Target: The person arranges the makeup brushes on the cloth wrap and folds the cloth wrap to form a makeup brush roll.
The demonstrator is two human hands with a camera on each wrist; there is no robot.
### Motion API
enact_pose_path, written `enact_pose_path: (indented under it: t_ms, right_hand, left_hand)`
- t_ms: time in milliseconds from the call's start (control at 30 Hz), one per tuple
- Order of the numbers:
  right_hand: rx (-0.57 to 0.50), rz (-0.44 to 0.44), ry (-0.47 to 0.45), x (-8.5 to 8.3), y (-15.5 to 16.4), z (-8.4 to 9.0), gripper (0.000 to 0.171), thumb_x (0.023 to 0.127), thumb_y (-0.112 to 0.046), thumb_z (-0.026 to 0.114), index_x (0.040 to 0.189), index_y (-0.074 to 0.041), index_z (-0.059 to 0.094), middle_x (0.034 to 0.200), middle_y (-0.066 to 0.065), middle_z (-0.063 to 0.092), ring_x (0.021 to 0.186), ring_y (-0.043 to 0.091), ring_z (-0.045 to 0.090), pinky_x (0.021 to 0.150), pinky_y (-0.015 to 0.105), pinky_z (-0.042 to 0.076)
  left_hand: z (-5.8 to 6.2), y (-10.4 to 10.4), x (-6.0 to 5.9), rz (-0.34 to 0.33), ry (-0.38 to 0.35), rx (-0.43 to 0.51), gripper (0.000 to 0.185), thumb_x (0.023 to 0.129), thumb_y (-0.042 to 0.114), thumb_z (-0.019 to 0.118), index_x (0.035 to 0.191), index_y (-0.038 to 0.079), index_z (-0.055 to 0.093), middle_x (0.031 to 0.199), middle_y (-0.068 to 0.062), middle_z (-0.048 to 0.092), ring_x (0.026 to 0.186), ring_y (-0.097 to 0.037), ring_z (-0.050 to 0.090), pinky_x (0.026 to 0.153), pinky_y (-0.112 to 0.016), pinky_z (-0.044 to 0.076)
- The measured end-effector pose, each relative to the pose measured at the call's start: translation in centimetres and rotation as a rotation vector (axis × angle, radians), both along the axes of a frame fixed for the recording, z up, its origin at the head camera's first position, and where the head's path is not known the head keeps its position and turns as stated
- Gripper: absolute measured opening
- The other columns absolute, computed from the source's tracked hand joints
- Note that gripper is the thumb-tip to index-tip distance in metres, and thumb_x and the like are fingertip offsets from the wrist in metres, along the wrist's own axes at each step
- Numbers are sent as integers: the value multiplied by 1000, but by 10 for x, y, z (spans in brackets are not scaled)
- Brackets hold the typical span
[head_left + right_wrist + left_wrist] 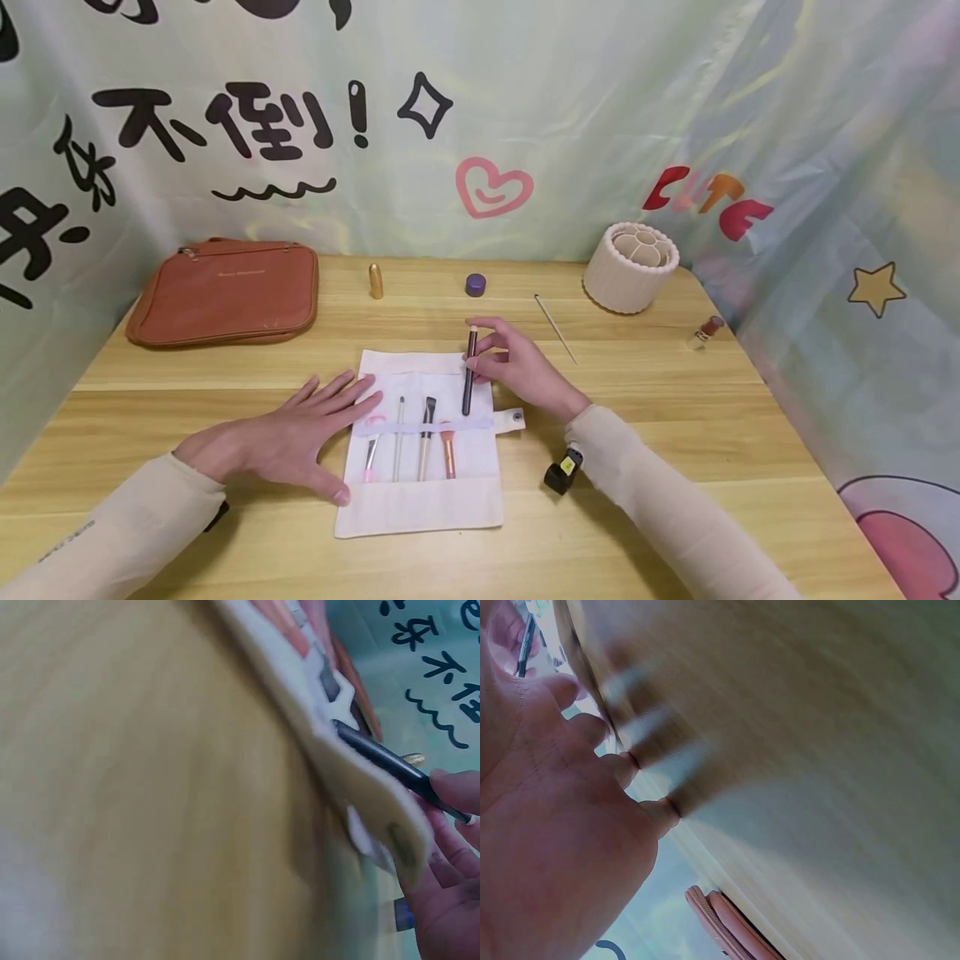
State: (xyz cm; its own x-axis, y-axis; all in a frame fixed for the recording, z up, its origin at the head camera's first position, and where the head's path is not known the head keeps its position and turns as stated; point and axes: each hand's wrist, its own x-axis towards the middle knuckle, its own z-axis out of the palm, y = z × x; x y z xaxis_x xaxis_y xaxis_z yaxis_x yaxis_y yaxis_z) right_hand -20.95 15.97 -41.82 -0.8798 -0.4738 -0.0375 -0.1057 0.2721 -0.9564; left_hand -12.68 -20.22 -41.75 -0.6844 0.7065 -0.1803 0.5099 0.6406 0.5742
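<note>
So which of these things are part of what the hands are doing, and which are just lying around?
In use: brush roll, dark brush pinched by right hand, left hand flat on roll.

Lying about: brown bag, gold tube, purple cap, ribbed holder, thin stick, small bottle.

Head view high, wrist views close, sharing table (675, 433)
</note>
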Motion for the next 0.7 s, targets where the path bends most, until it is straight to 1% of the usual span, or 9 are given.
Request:
enact_pose_path:
  t_ms: [67,200,300,367,500,633,700]
  right_hand:
    - [30,15,-12,1,0,-3,65,105,-2,70,164,-7,43,121,20,67,92,22,77,88,38,67]
    - [111,31,-11,3,1,-6,62,102,-8,76,158,-9,49,119,16,74,93,21,76,85,34,64]
    - [191,47,16,4,2,-6,54,101,-13,80,150,-12,58,115,10,76,95,18,73,84,32,58]
    - [245,65,35,5,2,-6,48,100,-17,82,143,-14,63,111,6,76,93,17,68,83,31,54]
    - [339,125,80,9,2,-3,36,98,-23,84,130,-16,71,104,1,73,88,17,62,78,28,49]
    - [386,206,130,14,2,-1,24,98,-23,84,120,-17,78,104,-3,73,87,14,60,78,24,49]
    - [390,236,142,16,3,0,18,98,-21,84,116,-17,81,105,-5,73,89,14,59,79,24,49]
  left_hand:
    - [0,0,0,0,-3,0,124,81,66,85,175,13,25,184,-17,8,168,-52,-2,125,-81,-5]
    - [-1,0,-1,-5,2,2,124,80,66,85,175,13,24,184,-17,8,168,-52,-2,125,-81,-5]
    - [-2,0,-1,-10,14,2,125,80,66,86,175,13,24,184,-17,8,168,-53,-1,124,-82,-4]
    - [-2,0,-2,-10,15,3,125,80,66,86,175,13,25,184,-17,8,168,-53,-1,124,-82,-4]
    - [-3,0,-1,-4,9,6,124,80,66,86,175,13,25,184,-17,9,167,-53,-1,125,-82,-5]
    - [-3,0,-1,4,6,6,124,80,66,86,175,14,26,184,-17,8,168,-52,-1,125,-81,-5]
    - [-3,0,0,6,5,4,124,80,66,86,175,14,26,184,-17,8,168,-52,-2,125,-81,-5]
